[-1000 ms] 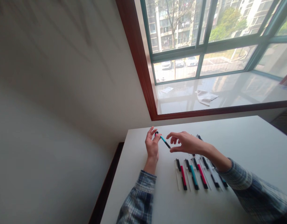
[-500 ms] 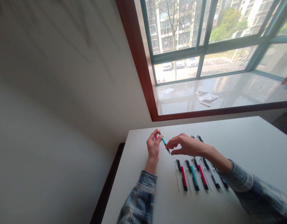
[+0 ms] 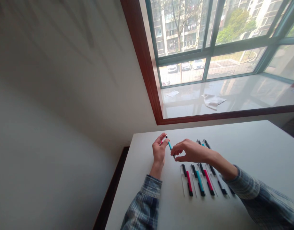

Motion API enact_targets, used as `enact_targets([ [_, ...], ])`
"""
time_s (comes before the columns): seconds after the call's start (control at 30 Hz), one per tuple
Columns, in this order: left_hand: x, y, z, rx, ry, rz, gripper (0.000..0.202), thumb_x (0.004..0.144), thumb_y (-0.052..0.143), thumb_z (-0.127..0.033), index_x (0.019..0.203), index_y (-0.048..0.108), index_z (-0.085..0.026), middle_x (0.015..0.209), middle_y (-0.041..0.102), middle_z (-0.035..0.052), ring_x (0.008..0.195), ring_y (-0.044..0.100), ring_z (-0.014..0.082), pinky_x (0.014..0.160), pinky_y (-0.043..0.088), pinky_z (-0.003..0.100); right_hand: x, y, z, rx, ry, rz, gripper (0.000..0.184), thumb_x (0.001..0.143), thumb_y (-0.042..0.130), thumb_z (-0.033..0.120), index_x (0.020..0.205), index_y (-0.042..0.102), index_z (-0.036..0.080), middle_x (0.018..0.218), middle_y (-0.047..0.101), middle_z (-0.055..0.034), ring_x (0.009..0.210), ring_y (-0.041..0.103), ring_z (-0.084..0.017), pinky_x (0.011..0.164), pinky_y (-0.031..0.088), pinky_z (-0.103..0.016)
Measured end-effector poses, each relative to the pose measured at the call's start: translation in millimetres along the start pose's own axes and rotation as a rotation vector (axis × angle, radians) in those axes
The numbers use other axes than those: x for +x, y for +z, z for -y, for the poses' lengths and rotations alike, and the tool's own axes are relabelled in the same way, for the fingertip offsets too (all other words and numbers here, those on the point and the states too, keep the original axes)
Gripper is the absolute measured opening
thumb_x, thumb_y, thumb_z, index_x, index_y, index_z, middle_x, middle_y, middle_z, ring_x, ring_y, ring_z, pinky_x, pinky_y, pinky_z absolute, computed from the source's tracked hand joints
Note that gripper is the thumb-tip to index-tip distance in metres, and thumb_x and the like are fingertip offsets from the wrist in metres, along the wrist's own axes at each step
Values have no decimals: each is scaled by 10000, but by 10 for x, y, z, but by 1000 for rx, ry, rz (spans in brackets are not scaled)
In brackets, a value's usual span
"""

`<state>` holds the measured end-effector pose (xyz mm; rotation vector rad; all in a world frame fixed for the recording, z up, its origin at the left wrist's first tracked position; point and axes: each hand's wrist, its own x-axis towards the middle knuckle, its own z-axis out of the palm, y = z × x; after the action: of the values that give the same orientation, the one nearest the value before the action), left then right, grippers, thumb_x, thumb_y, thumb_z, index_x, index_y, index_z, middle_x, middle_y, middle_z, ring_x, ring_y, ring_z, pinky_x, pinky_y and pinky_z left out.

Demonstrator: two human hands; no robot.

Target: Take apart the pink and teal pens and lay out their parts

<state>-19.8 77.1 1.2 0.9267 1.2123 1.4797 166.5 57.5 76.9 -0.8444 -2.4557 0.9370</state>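
Note:
My left hand (image 3: 159,150) pinches the upper part of a teal and black pen (image 3: 170,145) between thumb and fingers. A bit of something pink shows behind those fingers; its kind is hidden. My right hand (image 3: 185,150) has its fingertips closed around the pen's lower end, which points down and right. Just below my right hand lies a row of disassembled pens: black clip parts (image 3: 184,170), a pink barrel (image 3: 189,183), a teal barrel (image 3: 200,183), another pink barrel (image 3: 209,182) and thin white refills (image 3: 182,181).
The parts lie on a white table (image 3: 170,204). More pen parts (image 3: 207,143) lie behind my right wrist, partly covered. A wall stands at the left, and a windowsill with a white cloth (image 3: 212,101) and a paper (image 3: 173,93) lies beyond the table.
My right fingertips have closed on the pen's lower end, covering the tip that showed before. The left hand keeps its hold. The whole view has shifted slightly.

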Motion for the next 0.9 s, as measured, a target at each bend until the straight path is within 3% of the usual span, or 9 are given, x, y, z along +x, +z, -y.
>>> enact_targets([
  [0.2, 52, -80, -106, 114, 146, -55, 495, 892, 724, -466, 1324, 675, -228, 1427, 626, 133, 1071, 686, 249, 857, 576, 373, 12, -4, -5, -21, 33, -82, 200, 886, 710, 259, 1078, 763, 239, 979, 789, -28, 880, 736, -187, 822, 559, -273],
  [0.33, 106, -198, -195, 217, 246, -258, 378, 951, 615, -468, 1220, 720, -224, 1318, 686, 111, 1003, 659, 218, 771, 546, 308, 17, 54, -37, -72, 65, -75, 186, 889, 699, 257, 1059, 766, 225, 967, 785, -38, 865, 727, -193, 803, 554, -284],
  [0.47, 135, -268, -218, 248, 263, -340, 350, 974, 548, -454, 1139, 732, -205, 1224, 705, 98, 910, 643, 183, 724, 504, 270, 33, 206, -50, -114, 37, -40, 181, 895, 684, 234, 1056, 766, 217, 976, 787, -46, 862, 724, -199, 795, 543, -288],
  [0.9, 97, -260, -254, 288, 261, -335, 366, 979, 502, -467, 1086, 725, -197, 1129, 706, 88, 889, 619, 194, 742, 493, 295, 298, 527, 29, -403, 53, 12, 194, 965, 627, 205, 1133, 721, 185, 985, 761, -107, 856, 737, -219, 703, 513, -259],
])
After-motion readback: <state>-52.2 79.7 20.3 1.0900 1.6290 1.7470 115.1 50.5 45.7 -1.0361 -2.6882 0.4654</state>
